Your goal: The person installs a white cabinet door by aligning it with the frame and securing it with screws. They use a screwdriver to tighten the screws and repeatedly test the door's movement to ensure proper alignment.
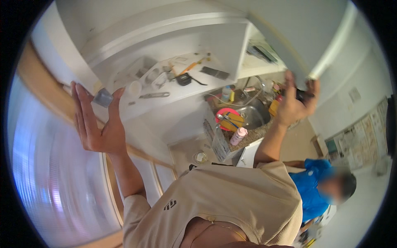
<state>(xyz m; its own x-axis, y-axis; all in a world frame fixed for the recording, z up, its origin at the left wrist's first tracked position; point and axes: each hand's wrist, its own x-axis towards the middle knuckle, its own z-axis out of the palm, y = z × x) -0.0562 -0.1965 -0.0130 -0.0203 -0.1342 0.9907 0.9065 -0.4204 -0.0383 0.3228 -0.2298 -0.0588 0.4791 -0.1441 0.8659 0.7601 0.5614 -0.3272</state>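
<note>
My left hand point(97, 122) is raised with its fingers spread and its palm flat against the white cabinet frame, thumb beside a small grey metal piece point(103, 98). It holds nothing. My right hand point(294, 103) is lifted to the lower edge of the open white cabinet door point(297, 37) and grips it, with something dark point(304, 96) under the fingers. Between the hands the open cabinet shelf point(194, 89) carries several small tools, a black gadget point(183, 78), an orange-handled tool point(188, 67) and white round containers point(134, 88).
Below the cabinet are a steel sink point(252, 115), a pink bowl point(227, 115) and a pink bottle point(238, 135) on the counter. Another person in a blue shirt point(314, 186) is at the lower right. A frosted window point(53, 165) fills the left.
</note>
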